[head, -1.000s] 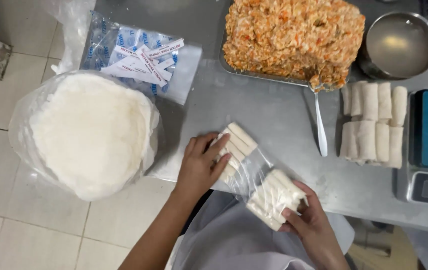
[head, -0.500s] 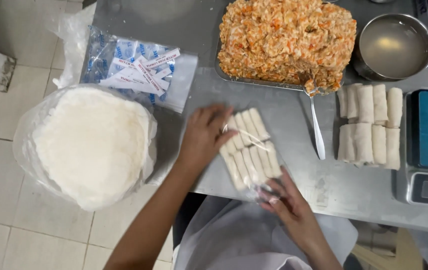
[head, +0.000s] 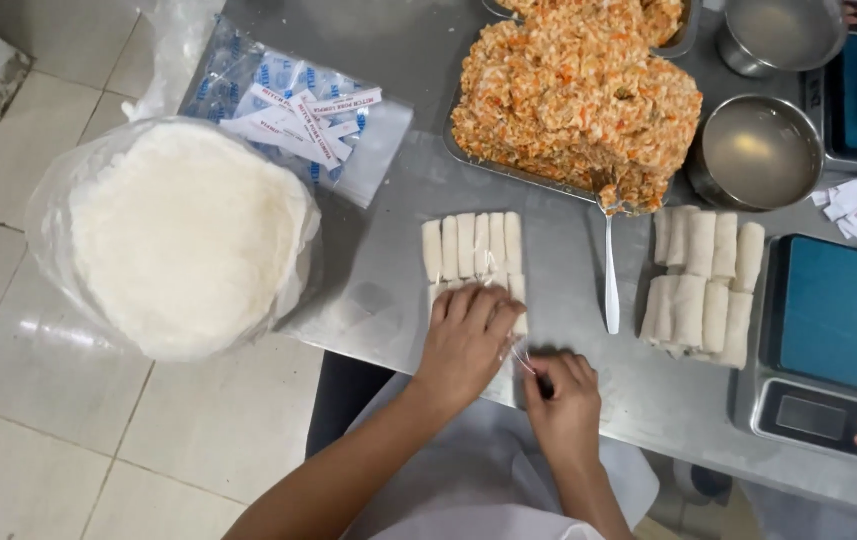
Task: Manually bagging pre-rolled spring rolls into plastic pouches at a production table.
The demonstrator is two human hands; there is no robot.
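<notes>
Head view looks straight down on a grey steel surface [head: 388, 270] where a clear plastic bag of pale, finger-shaped spring rolls [head: 473, 250] lies flat, the rolls side by side in two rows. The left hand [head: 466, 338] rests palm-down with fingers spread on the near row of rolls, pressing them through the film, while the right hand [head: 560, 392], just beside it and nearer the body, is closed in a pinch on the bag's loose open end. Those rolls look soft and light, with thin wrappers that would dent or tear under a hard squeeze, and the film looks slick, so I judge the pack is best carried flat, supported from beneath or taken by the gathered mouth of the bag, never gripped across the middle. Beyond the right hand lies a long metal spoon [head: 609, 280], its bowl touching a tray heaped with orange-flecked filling [head: 578, 95]. Further out past the spoon, a loose batch of unbagged white rolls [head: 703, 285] lies beside a blue-topped scale [head: 838, 320] and a round steel bowl [head: 756, 150]. Out past the left hand sits a bagged stack of round white wrappers [head: 183, 235], overhanging the surface edge, with a clear packet of small printed labels [head: 298, 115] beyond it
</notes>
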